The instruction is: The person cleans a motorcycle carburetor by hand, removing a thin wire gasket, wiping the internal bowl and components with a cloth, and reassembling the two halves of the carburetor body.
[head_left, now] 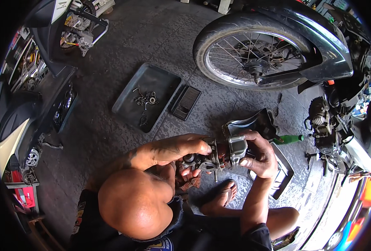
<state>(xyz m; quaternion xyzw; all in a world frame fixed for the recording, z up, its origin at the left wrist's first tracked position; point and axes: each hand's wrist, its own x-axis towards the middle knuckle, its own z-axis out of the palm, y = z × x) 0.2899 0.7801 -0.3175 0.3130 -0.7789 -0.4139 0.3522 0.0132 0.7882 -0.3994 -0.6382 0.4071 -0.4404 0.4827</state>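
In front of me I hold up a carburetor [218, 157], a silver metal body with a reddish-brown part showing in its middle. My left hand [189, 148] grips its darker left end, the thumb on top and fingertips showing beneath. The fingers of my right hand [261, 158] curl round the silver bowl-shaped cover [237, 148] at the right end, thumb on the near side. A crumpled red-brown rag [189, 183] hangs below my left hand; whether the fingers hold it I cannot tell.
A dark tray [120, 102] with small metal parts lies ahead on the floor, beside a ribbed black rectangular piece [186, 103]. A motorcycle wheel [256, 62] stands far right. A green bottle [289, 139] and curved black panel [256, 121] lie beyond my right hand. An engine [321, 119] hangs right.
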